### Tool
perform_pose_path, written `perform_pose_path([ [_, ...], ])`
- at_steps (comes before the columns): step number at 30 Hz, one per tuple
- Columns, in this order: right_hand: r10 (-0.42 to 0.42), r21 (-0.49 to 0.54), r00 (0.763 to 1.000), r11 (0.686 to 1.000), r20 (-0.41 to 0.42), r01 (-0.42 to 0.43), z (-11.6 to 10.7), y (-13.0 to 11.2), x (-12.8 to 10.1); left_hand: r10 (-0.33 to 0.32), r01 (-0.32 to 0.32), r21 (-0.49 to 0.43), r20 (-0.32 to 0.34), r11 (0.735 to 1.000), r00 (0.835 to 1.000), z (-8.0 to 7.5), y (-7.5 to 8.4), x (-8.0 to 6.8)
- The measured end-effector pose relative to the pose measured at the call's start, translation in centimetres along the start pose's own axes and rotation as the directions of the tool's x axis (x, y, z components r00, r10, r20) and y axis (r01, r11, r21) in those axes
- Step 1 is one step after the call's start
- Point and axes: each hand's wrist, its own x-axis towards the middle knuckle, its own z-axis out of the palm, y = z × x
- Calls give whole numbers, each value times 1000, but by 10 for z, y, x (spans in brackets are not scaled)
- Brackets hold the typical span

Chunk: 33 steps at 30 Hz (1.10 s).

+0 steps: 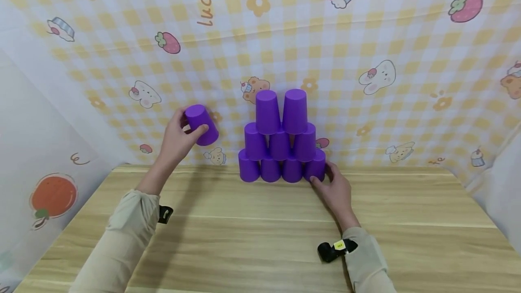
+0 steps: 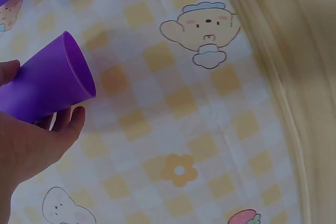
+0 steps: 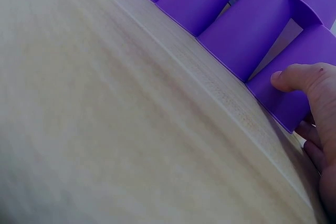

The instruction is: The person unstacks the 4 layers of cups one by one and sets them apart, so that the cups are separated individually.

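Purple cups stand upside down in a three-tier stack at the back of the table, with two top cups (image 1: 295,111) side by side on the upper tier. To the left of the stack, my left hand (image 1: 177,135) holds a purple cup (image 1: 198,119) in the air, thumb on one side and fingers on the other; the left wrist view shows the same cup (image 2: 44,80) with its rim facing away from the palm. Low at the right end, my right hand (image 1: 335,190) grips the bottom-row end cup (image 3: 281,95) between thumb and fingers.
The wooden table (image 1: 244,238) runs back to a yellow checked cloth (image 1: 346,49) with cartoon prints, close behind the stack. A white cloth with an orange fruit print (image 1: 54,196) hangs on the left. Black straps with devices (image 1: 338,248) sit on both wrists.
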Motion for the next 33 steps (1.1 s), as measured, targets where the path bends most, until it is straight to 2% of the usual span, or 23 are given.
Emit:
perform_pose_path([
  [12, -15, -1, 1000, 1000, -20, 15, -1, -1, -1, -34, 36, 91, -17, 995, 999, 0, -34, -10],
  [21, -16, 2, 1000, 1000, -18, 16, -1, -1, -1, -119, 121, 133, -21, 984, 993, -2, -57, -18],
  [33, -17, -5, 1000, 1000, -13, 17, -1, -1, 0, -146, 145, 152, -9, 978, 989, 1, -78, -27],
])
